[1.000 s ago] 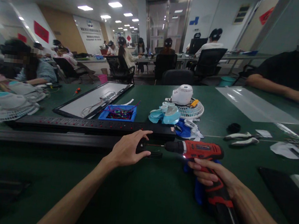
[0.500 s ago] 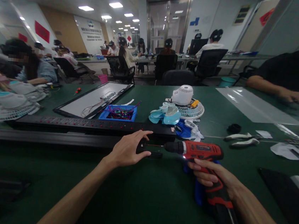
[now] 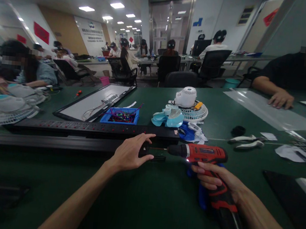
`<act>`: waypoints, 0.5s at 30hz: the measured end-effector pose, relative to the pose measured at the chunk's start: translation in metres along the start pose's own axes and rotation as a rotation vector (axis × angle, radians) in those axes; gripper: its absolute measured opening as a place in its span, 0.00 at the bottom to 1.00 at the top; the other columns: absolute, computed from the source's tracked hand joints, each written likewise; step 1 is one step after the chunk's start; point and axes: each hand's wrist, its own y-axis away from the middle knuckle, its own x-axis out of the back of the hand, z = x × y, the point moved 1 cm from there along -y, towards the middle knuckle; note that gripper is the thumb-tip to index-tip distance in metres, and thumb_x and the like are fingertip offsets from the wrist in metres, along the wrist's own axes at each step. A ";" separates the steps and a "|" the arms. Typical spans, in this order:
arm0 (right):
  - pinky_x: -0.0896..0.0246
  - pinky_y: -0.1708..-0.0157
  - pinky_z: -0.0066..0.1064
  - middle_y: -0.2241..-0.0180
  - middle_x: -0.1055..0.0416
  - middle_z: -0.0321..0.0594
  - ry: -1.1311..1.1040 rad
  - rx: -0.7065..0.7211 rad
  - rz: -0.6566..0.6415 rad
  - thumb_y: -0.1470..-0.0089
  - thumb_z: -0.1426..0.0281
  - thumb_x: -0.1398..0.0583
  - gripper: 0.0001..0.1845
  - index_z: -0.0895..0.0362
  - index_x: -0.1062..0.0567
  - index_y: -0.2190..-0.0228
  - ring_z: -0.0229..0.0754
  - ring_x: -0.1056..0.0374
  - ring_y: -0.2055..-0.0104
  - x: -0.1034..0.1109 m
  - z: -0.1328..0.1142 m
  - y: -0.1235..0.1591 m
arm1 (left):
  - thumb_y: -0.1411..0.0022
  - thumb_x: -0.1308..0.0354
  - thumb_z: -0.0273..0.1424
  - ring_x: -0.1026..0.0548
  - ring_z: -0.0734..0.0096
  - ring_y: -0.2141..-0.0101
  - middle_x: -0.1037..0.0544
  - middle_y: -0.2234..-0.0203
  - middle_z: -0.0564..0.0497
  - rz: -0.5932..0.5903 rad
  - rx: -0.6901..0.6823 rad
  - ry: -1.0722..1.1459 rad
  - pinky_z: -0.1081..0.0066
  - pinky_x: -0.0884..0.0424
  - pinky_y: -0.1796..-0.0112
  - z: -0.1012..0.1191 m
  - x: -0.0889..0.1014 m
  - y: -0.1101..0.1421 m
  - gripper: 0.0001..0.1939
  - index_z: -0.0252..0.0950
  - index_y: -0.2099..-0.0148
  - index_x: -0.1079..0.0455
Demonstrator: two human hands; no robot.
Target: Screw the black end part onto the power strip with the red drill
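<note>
Two hands of ours at work on the table [image 3: 143, 208]; we take the socket strip [image 3: 97, 127] as landmark. Black bar [image 3: 57, 141]: lying along the near side of the socket strip. Left hand [image 3: 129, 151]: spread over the bar's right end, thumb and fingers apart; we cannot tell how firmly it presses. Right hand [image 3: 224, 176]: fingers wrapped round the handle of the red drill [image 3: 206, 153], right of the socket strip, bit [image 3: 159, 148] pointing left to the bar's end. We note the blue tray [image 3: 105, 118] of wires just beyond the socket strip, light-blue fan blades [image 3: 167, 116] beyond its right end, pliers [image 3: 245, 141] farther right
</note>
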 end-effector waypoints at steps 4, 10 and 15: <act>0.45 0.83 0.16 0.87 0.46 0.21 0.051 -0.016 0.002 0.44 0.63 0.28 0.15 0.62 0.21 0.72 0.25 0.66 0.84 0.000 0.000 0.000 | 0.34 0.33 0.37 0.24 0.55 0.47 0.24 0.47 0.49 -0.009 0.004 -0.004 0.52 0.28 0.45 0.000 0.000 0.001 0.37 0.47 0.29 0.46; 0.45 0.84 0.16 0.87 0.48 0.21 0.090 -0.018 0.044 0.44 0.53 0.30 0.26 0.67 0.16 0.64 0.25 0.67 0.84 -0.004 -0.003 0.000 | 0.34 0.33 0.36 0.24 0.56 0.48 0.24 0.47 0.49 0.002 -0.014 -0.001 0.53 0.27 0.46 0.001 0.000 0.000 0.37 0.47 0.30 0.45; 0.46 0.84 0.16 0.88 0.49 0.22 0.112 -0.028 0.047 0.40 0.54 0.32 0.27 0.69 0.15 0.59 0.27 0.65 0.84 0.001 -0.002 0.001 | 0.35 0.33 0.36 0.24 0.55 0.47 0.24 0.47 0.49 -0.001 -0.004 -0.003 0.52 0.28 0.45 0.001 0.001 0.000 0.37 0.47 0.29 0.45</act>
